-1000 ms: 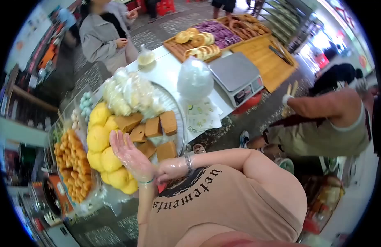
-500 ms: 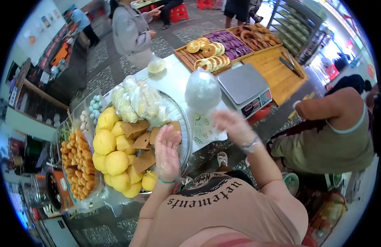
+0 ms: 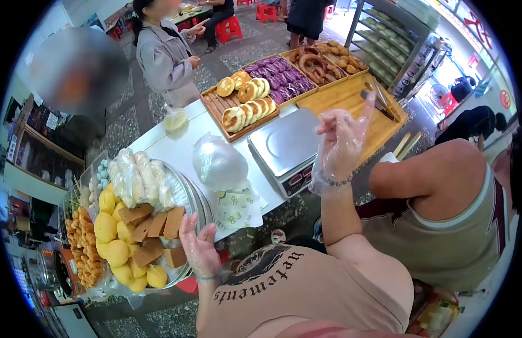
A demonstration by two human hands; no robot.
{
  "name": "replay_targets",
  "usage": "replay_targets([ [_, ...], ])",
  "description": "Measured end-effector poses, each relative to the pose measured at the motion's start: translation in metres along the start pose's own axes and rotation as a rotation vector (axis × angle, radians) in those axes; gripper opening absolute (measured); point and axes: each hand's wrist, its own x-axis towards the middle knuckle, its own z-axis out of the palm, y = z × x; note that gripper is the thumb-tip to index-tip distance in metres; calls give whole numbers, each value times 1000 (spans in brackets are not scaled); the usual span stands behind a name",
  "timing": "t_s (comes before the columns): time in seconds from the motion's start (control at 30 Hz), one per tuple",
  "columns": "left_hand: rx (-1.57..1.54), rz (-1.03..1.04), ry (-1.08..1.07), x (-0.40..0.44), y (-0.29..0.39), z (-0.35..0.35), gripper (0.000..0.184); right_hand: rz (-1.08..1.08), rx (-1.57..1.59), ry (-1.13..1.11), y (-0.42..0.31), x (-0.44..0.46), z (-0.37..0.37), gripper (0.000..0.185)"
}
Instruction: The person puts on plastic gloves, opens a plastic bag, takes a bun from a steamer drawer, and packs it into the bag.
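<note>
This looks like a bun and snack shop with seating, given the wooden trays point(image 3: 212, 103) of fried cakes and pastries at upper middle, the digital scale point(image 3: 284, 142) beside them, the tall rack point(image 3: 412, 59) at upper right, and red stools point(image 3: 230, 28) near the top edge.

Brown slices point(image 3: 148, 253) heaped on silver tray point(image 3: 203, 205); grey-topped scale point(image 3: 283, 141) flat on white table point(image 3: 172, 147).

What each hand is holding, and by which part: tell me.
Nothing is held: the left hand is open near the brown slabs, and the right hand points, with nothing visible in its grasp.
</note>
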Motion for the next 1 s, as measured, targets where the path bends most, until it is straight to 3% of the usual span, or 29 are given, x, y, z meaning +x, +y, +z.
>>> replay_targets([
  [0.13, 56, -23, 43, 3, -4, 13, 50, 1, 53, -45, 11, 19, -8, 73],
  [0.2, 58, -31, 28, 8, -9, 12, 50, -6, 21, -189, 25, 17, -9, 73],
  [0.23, 62, -39, 22, 10, -11, 12, 50, 260, -69, -95, 28, -1, 2, 59],
  [0.3, 60, -41, 2, 19, -15, 24, 48, 620, -108, -617, 31, -31, 13, 19],
  [0.33, 63, -47, -13, 22, -16, 27, 47, 226, -341, -984, 47, -49, 14, 20],
  [0.37, 68, -63, -18, 30, -17, 29, 47, 364, -386, -1319, 58, -67, 23, 24],
  [0.4, 336, 20, -272, 42, -20, 31, 45, 500, -424, -1658, 65, -82, 30, 28],
  [0.47, 768, 198, -702, 60, -10, 35, 45, 614, -409, -1646, 72, -114, 24, 31],
  [0.5, 760, 206, -713, 65, -5, 44, 45, 722, -383, -1639, 76, -120, 24, 34],
  [0.57, 622, -86, -702, 73, -2, 60, 49, 727, -368, -1606, 79, -114, 21, 36],
  [0.6, 533, -61, -741, 82, -8, 55, 32, 741, -339, -1574, 80, -112, 20, 38],
  [0.63, 533, -72, -760, 87, -12, 52, 32, 747, -347, -1552, 81, -112, 20, 38],
  [0.73, 670, 88, -663, 103, -23, 56, 28, 895, -480, -1442, 87, -118, 16, 43],
  [0.8, 579, 378, -533, 113, -24, 62, 29, 886, -388, -1348, 102, -134, 11, 50],
  [0.9, 558, 418, -505, 113, -22, 70, 28, 975, -347, -1263, 109, -145, 7, 51],
  [0.93, 566, 422, -498, 115, -27, 70, 28, 969, -345, -1293, 106, -141, 9, 39],
  [1.0, 302, 336, -467, 122, -38, 66, 31, 936, -340, -1321, 115, -143, 6, 34],
])
